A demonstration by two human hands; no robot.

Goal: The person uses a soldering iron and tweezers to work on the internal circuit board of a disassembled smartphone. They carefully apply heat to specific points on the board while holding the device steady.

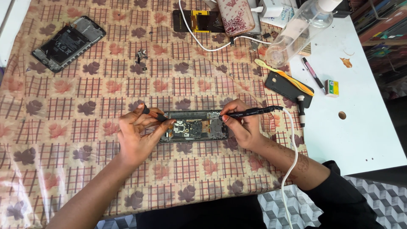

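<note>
Fingers, right hand point(243, 127): clamped on a black corded tool point(250, 112), tip at the opened phone point(195, 126).
Fingers, left hand point(137, 133): pinched a small screwdriver point(153, 113) beside the phone's left end.

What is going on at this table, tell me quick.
A person is working on an opened black smartphone with its circuit board exposed, lying on a checked, leaf-patterned tablecloth. The right hand holds a black pen-shaped corded tool with its tip at the phone's upper right edge. The left hand holds a small black-handled tool at the phone's left end. Another opened phone showing its battery lies at the far left.
</note>
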